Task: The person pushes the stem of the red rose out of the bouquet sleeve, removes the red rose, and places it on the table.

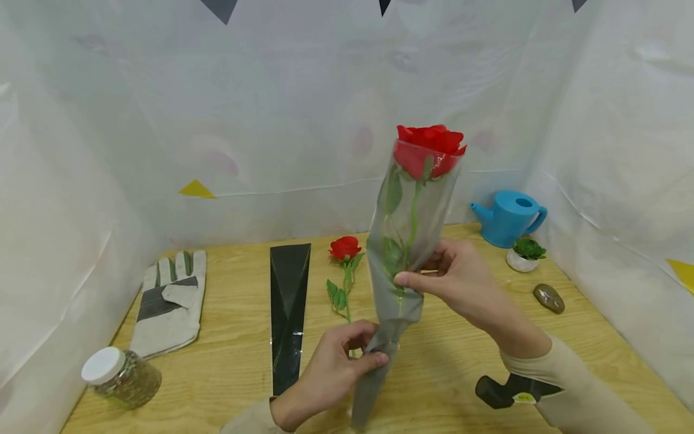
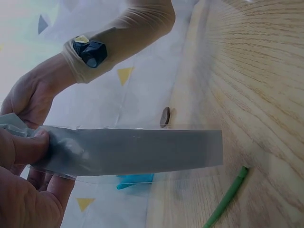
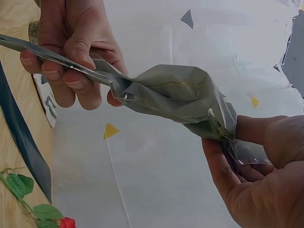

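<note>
A red rose (image 1: 434,141) stands upright, slightly tilted, inside a flower sleeve (image 1: 384,310) with a clear front and grey back. Its bloom pokes out at the top; green leaves show through the film. My right hand (image 1: 468,289) grips the sleeve around the stem at mid-height, thumb across the front. Lower down, my left hand (image 1: 336,361) pinches the gathered, narrow part between thumb and fingers. In the left wrist view the flat grey tail (image 2: 142,149) extends past that thumb. Creases and folds show in the sleeve (image 3: 166,90) between both hands in the right wrist view.
A second red rose (image 1: 345,247) lies on the wooden table behind my left hand, beside a flat black sleeve (image 1: 287,301). Work gloves (image 1: 170,313) and a white-lidded jar (image 1: 127,380) are at left. At right are a blue watering can (image 1: 506,220), a potted succulent (image 1: 525,256) and a stone (image 1: 549,298).
</note>
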{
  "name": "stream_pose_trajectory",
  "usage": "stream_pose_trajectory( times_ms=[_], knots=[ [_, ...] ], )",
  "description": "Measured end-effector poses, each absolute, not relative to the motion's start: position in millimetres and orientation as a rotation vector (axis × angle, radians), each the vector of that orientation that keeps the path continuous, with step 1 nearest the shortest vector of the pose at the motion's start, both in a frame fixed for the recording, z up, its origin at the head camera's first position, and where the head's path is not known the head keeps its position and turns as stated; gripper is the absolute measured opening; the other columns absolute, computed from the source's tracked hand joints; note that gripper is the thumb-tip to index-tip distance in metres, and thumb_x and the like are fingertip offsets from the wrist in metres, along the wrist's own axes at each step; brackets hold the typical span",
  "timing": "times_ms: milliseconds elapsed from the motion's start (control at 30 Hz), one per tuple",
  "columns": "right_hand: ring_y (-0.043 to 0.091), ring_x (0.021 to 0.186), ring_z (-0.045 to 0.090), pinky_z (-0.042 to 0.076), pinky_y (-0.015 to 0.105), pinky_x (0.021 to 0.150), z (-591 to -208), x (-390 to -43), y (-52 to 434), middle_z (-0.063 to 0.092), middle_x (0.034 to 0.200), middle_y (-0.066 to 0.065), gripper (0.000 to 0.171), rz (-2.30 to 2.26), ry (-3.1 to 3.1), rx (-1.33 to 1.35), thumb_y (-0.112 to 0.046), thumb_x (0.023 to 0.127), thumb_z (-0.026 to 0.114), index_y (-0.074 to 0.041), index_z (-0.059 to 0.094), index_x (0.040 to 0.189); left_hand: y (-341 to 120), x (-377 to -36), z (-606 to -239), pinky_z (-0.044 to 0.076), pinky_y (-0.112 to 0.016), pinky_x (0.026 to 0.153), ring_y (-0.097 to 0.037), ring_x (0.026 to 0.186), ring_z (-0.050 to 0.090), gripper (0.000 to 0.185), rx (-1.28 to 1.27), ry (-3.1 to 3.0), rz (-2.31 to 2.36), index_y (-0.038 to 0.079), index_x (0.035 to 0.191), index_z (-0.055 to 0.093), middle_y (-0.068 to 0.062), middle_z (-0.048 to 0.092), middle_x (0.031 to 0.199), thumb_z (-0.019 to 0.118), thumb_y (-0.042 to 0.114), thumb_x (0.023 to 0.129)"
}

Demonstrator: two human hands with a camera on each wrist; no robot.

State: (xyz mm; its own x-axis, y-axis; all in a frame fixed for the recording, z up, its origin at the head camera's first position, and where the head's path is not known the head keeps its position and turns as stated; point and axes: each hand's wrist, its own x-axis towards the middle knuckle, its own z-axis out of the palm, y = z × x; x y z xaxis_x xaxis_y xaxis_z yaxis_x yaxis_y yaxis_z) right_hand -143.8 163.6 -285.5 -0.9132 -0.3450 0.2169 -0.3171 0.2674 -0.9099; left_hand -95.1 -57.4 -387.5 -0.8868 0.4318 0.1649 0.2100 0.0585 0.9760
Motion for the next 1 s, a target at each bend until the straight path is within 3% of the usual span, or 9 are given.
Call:
stream_pose_trajectory(
  times_ms=[433, 1000],
  knots=[
    [0.030, 0.091, 0.070, 0.058, 0.041, 0.075, -291.0, -146.3, 164.4, 0.072, 0.103, 0.014, 0.039, -1.877, 2.390, -0.650, -0.005, 0.083, 0.080, 0.005, 0.065, 0.118, -57.5, -95.5, -386.8, 0.050, -0.026, 0.064, -0.013, 0.077, 0.064, 0.019, 0.667, 2.137, 1.938, 0.016, 0.105, 0.072, 0.001, 0.067, 0.085, 0.076, 0.011, 0.087],
    [0.028, 0.088, 0.070, 0.057, 0.037, 0.072, -280.1, -146.7, 169.2, 0.072, 0.099, 0.012, 0.038, -1.876, 2.462, -0.578, -0.008, 0.083, 0.081, 0.006, 0.066, 0.114, -60.6, -97.3, -395.7, 0.056, -0.027, 0.068, -0.011, 0.083, 0.064, 0.021, 0.683, 2.172, 1.854, 0.015, 0.108, 0.071, 0.004, 0.067, 0.089, 0.077, 0.012, 0.087]
  ],
)
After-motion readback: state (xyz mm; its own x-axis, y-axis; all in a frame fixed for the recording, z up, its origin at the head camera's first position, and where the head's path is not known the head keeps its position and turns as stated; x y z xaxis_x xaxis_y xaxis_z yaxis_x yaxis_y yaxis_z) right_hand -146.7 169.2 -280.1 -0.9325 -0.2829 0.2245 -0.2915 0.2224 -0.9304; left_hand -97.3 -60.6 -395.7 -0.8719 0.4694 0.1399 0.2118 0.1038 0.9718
